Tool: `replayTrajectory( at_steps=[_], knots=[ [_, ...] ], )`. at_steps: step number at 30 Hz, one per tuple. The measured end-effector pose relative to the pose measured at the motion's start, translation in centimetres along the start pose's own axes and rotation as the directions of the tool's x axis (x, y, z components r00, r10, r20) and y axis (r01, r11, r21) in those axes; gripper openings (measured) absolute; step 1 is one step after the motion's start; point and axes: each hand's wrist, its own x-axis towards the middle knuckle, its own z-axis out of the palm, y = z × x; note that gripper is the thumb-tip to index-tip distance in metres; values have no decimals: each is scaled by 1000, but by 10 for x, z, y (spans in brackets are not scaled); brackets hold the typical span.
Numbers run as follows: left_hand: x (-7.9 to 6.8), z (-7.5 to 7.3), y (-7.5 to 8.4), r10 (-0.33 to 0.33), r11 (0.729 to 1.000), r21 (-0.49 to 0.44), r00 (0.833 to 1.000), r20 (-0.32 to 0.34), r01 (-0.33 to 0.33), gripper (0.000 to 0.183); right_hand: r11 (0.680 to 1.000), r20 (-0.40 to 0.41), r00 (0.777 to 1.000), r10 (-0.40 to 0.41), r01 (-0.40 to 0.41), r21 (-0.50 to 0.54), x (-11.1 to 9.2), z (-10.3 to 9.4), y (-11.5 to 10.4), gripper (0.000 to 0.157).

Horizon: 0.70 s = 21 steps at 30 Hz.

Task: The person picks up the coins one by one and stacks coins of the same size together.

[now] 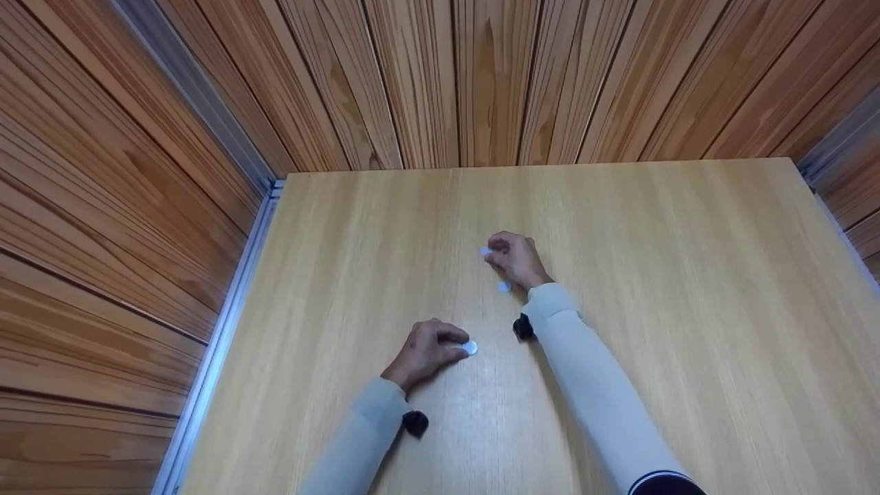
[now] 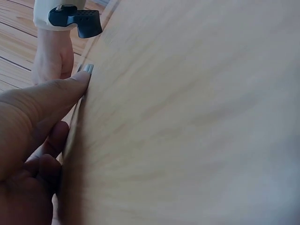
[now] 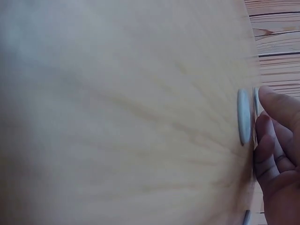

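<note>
In the head view my left hand (image 1: pixel 426 352) pinches a small round white disc (image 1: pixel 470 348) at the tabletop, between thumb and fingers. The left wrist view catches the disc's edge (image 2: pixel 89 68) just past the thumb tip. Farther up and to the right, my right hand (image 1: pixel 515 260) holds a second white disc (image 1: pixel 485 251) at its fingertips; the thumb partly covers that disc (image 3: pixel 256 101) in the right wrist view. A third disc (image 1: pixel 504 286) lies flat on the table, beside the right wrist and apart from the fingers.
The pale wooden tabletop (image 1: pixel 687 289) extends around both hands. Wooden plank walls (image 1: pixel 488 82) rise behind it and at the sides, with a metal rail (image 1: pixel 227 330) along the left edge. Each wrist carries a black camera (image 1: pixel 415 423).
</note>
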Motion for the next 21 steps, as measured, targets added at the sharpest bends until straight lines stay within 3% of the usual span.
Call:
replayTrajectory(
  at_steps=[7,11,21],
  knots=[
    [0,0,0,20,1000,-6,1000,1,-20,21,1000,2,1000,-7,7,15,1,-1,0,29],
    [0,1,0,25,1000,-17,1000,-5,-25,20,998,-9,999,-50,50,-42,3,-1,-1,26],
    [1,-2,0,6,1000,-2,1000,-8,-6,21,993,-17,999,-45,43,-113,4,2,-4,21]
  ],
)
